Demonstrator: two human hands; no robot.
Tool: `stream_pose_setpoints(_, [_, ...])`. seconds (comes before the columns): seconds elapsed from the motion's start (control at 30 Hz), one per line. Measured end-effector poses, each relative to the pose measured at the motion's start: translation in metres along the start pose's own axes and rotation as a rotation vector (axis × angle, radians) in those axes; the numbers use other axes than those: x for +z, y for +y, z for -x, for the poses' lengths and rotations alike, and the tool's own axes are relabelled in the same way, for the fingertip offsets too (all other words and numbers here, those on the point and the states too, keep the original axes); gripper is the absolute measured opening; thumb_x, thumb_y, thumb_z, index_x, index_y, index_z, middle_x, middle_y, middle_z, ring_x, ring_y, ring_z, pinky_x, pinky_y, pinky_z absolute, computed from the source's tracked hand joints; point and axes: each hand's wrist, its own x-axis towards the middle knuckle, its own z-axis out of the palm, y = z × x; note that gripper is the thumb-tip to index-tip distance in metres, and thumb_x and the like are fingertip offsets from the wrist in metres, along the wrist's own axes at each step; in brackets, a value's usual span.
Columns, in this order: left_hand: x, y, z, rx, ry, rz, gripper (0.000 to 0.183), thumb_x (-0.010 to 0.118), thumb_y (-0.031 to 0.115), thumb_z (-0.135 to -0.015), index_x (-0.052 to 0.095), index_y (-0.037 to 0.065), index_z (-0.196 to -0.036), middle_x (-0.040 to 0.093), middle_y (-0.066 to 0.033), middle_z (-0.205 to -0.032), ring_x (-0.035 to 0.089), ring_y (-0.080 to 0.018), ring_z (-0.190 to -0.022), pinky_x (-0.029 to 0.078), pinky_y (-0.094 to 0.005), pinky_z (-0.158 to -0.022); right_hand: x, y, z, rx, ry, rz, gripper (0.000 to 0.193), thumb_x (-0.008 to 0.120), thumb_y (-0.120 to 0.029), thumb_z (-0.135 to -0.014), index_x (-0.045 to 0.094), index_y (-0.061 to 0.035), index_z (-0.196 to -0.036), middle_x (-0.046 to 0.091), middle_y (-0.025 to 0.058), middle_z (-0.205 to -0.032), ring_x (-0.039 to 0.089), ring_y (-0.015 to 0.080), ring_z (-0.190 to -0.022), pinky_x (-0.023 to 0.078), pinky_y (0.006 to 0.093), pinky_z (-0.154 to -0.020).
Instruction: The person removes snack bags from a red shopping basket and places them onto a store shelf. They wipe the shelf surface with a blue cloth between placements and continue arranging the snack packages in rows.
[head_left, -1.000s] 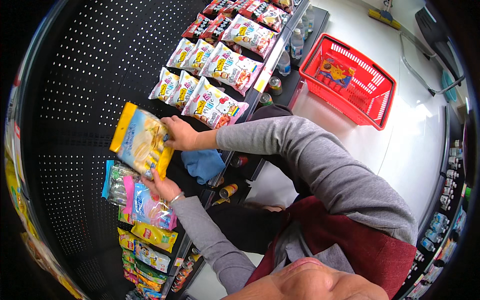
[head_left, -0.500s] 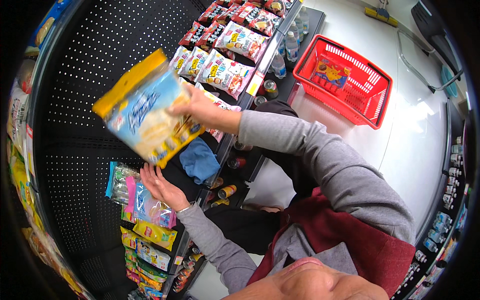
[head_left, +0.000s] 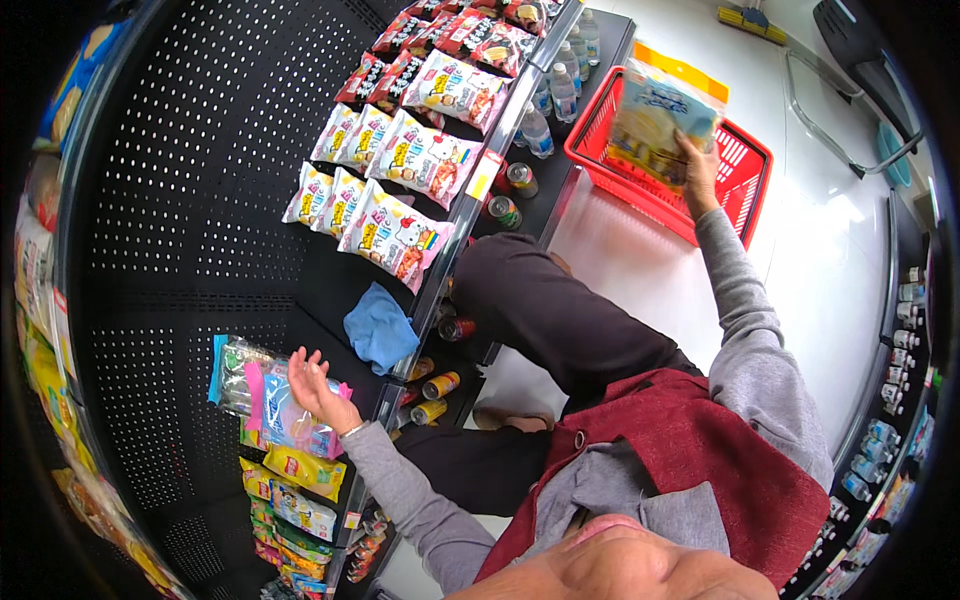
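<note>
Black perforated shelving (head_left: 200, 200) is filling the left half of the view, curving with the lens, and a pale glossy floor (head_left: 820, 260) is stretching away on the right. A person in a grey long-sleeved top and dark red vest is crouching between them.

Their right hand (head_left: 697, 172) is reaching out over a red plastic shopping basket (head_left: 745, 165) that is sitting on the floor. The fingers are wrapping around the lower edge of a large snack bag (head_left: 660, 115), yellow and pale blue, gripping it firmly; the bag is hanging upright above the basket's open top, not yet resting inside.

Their left hand (head_left: 315, 385) is lying open, fingers spread and slightly curled, palm facing up. It is holding nothing, and is resting against a clear packet with pink and blue print (head_left: 270, 400) that is sitting on a lower shelf. Below that packet, yellow packets (head_left: 305, 470) are lining the same section.

Just beside the left hand, a blue cloth (head_left: 380, 328) is lying crumpled on the shelf edge. Higher up, rows of white snack bags (head_left: 385, 225) with colourful print are lying side by side, with red bags (head_left: 440, 40) above them. Drink cans (head_left: 440, 385) and small water bottles (head_left: 560, 85) are standing along the lowest ledge near the floor.
</note>
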Motion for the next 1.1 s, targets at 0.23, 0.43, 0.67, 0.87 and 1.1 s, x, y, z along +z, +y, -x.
stream_pose_setpoints(0.23, [-0.024,-0.001,-0.007,0.034,0.022,-0.2,0.035,0.058,0.006,-0.099,0.053,-0.001,-0.133,0.061,-0.0137,-0.133,0.062,-0.0212,-0.111,0.051,-0.0324,-0.09,-0.049,0.083,-0.055,-0.122,0.18,0.346,0.058,0.088,-0.02,-0.075,0.06,0.001,-0.121,0.07,0.0108,-0.107,0.066,0.0191,-0.095,0.052,0.0332,-0.088])
stream_pose_setpoints(0.43, [-0.036,-0.041,0.002,0.006,0.104,-0.242,0.03,0.063,0.004,-0.095,0.059,0.003,-0.125,0.064,-0.0087,-0.123,0.064,-0.017,-0.102,0.05,-0.0313,-0.09,-0.09,0.173,-0.097,0.129,-0.138,0.792,0.041,0.073,-0.029,-0.088,0.07,-0.0001,-0.117,0.074,0.0065,-0.1,0.068,0.0159,-0.085,0.054,0.0347,-0.073])
stream_pose_setpoints(0.67, [-0.041,-0.028,0.01,0.077,0.073,-0.391,0.033,0.065,0.0,-0.089,0.061,0.004,-0.121,0.065,-0.0074,-0.116,0.066,-0.0154,-0.096,0.054,-0.0291,-0.077,0.066,0.071,0.0,-0.139,-0.457,0.305,0.042,0.056,-0.002,-0.097,0.05,0.0046,-0.138,0.057,0.0159,-0.137,0.056,0.0238,-0.124,0.045,0.0345,-0.105])
stream_pose_setpoints(0.87, [-0.018,0.0,0.04,0.325,-0.066,-0.533,0.037,0.068,0.001,-0.083,0.06,0.003,-0.119,0.065,-0.0156,-0.111,0.068,-0.0318,-0.089,0.056,-0.0391,-0.077,0.24,-0.076,0.261,-0.497,-1.504,0.327,0.058,0.066,0.002,-0.088,0.047,-0.0001,-0.143,0.055,0.0169,-0.143,0.051,0.0257,-0.133,0.039,0.0388,-0.11])
stream_pose_setpoints(1.1, [-0.023,0.02,0.061,0.455,-0.12,-0.511,0.038,0.069,0.003,-0.084,0.059,0.003,-0.121,0.067,-0.0133,-0.106,0.068,-0.0286,-0.081,0.056,-0.0379,-0.071,0.304,0.01,0.434,-1.081,-1.891,0.973,0.067,0.062,-0.043,-0.095,0.047,0.0,-0.144,0.038,0.025,-0.153,0.034,0.0399,-0.144,0.029,0.0508,-0.116])
